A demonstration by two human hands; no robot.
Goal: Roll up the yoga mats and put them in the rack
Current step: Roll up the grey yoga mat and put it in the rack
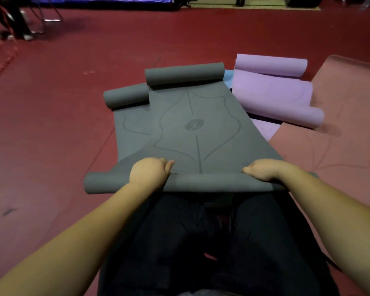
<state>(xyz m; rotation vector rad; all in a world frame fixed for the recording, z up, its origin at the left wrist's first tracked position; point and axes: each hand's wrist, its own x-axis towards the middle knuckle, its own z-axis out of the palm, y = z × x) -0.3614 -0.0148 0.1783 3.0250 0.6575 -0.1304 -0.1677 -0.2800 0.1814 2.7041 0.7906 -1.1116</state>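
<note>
Grey mats: two, top one (192, 129) over a second (130, 133), far ends curled.
Rolled grey ends: three, near (201, 182), far upper (184, 73), far lower (126, 97).
Lilac mat: one (271, 92), curled at both ends.
Pink mat: one (338, 133), flat on the right.
Blue mat: one sliver (228, 76) showing between grey and lilac.
Hands on the near roll: two, left (151, 171), right (263, 169).
</note>
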